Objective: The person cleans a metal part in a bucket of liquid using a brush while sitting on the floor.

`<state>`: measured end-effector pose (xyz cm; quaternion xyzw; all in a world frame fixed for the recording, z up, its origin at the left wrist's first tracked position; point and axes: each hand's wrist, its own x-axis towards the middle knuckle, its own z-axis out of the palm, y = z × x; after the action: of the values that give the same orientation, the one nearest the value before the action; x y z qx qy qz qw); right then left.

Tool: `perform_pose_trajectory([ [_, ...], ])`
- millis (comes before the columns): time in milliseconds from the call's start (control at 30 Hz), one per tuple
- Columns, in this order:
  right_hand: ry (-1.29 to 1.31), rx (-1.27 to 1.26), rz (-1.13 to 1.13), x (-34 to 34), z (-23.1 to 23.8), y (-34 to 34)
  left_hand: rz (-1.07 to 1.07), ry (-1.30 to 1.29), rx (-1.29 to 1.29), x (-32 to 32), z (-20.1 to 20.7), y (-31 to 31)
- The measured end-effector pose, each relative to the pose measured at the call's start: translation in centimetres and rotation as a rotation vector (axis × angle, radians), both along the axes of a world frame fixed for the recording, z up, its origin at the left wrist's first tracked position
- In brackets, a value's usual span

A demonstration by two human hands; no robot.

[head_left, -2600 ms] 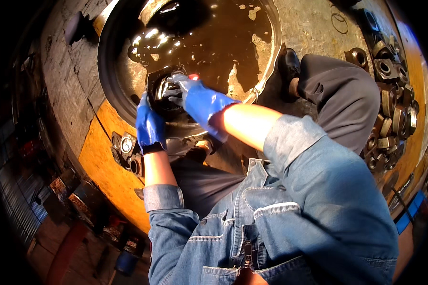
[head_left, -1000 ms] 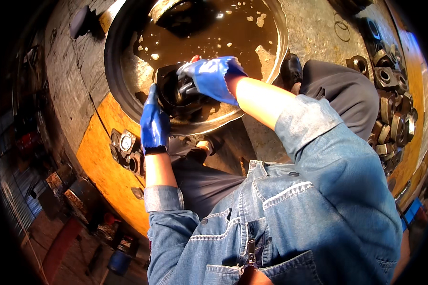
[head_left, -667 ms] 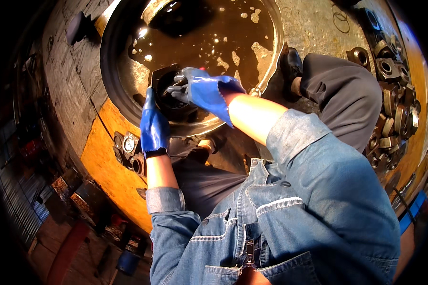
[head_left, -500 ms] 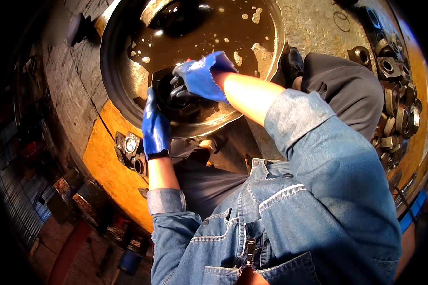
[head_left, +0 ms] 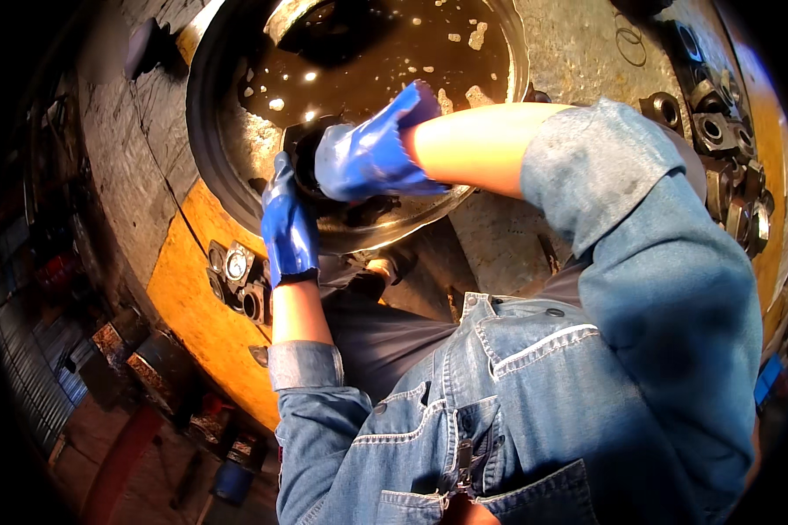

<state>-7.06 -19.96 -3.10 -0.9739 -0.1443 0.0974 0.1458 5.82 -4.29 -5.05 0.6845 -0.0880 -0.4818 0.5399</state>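
A wide round metal basin (head_left: 203, 131) holds murky brown liquid (head_left: 385, 66) with patches of foam. At its near side a dark, hollow metal part (head_left: 299, 140) with an angular outer edge stands in the liquid. My left hand (head_left: 289, 223), in a blue rubber glove, reaches over the basin's near-left rim and grips the part's left side. My right hand (head_left: 376, 157), also blue-gloved, reaches from the right into the part's opening. Its fingers are hidden inside, so whether they hold anything does not show.
Several nut-like metal parts (head_left: 236, 271) sit on the yellow surface to the left, and many more metal parts (head_left: 718, 131) are heaped along the right. Two thin rings (head_left: 630, 44) lie on the grey floor at the upper right. My shoe (head_left: 398, 262) is close below the basin.
My right hand has pushed deeper into the part's opening, hiding its fingers. My right elbow has swung outward and up. My left hand stays at the part's side.
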Motion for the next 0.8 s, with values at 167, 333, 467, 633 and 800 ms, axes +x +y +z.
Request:
perform_pose_trajectory([
  [167, -0.225, 0.207, 0.024, 1.3, -5.3, 1.0, 0.024, -0.048, 0.011, 0.2, 0.0, -1.0],
  [333, -0.275, 0.14, -0.095, 1.3, -4.2, 0.7, 0.056, -0.043, -0.019, 0.2, 0.5, -1.4],
  [467, -0.022, -0.181, -0.143, 1.6, -2.7, 2.9, 0.026, -0.048, -0.042, 1.1, -0.6, -1.1],
  [633, 0.534, 0.103, -0.554, 5.0, -0.5, 3.7, -0.027, 0.115, -0.19, 0.5, 0.1, -1.4],
  [800, 0.325, 0.752, -0.761, 2.7, -3.2, 1.2, 0.094, 0.078, -0.077, 1.2, -0.1, -0.9],
])
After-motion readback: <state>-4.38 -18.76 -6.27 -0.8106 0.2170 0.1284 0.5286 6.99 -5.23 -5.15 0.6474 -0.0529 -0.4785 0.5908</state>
